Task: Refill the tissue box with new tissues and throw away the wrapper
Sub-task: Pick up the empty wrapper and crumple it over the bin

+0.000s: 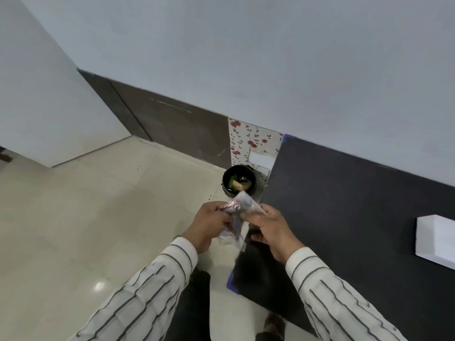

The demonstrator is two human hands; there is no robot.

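A crumpled wrapper (pixel 235 219) is held between the left hand (pixel 209 223) and the right hand (pixel 269 230), above the floor (pixel 103 198) at the left edge of the table (pixel 344 217). A bin (pixel 238 179) is placed on the floor beyond the hands, against the wall (pixel 246 57) and just left of the table's far corner, with rubbish seen inside it. A tissue box (pixel 434 241) is set on the table, well to the right of the hands.
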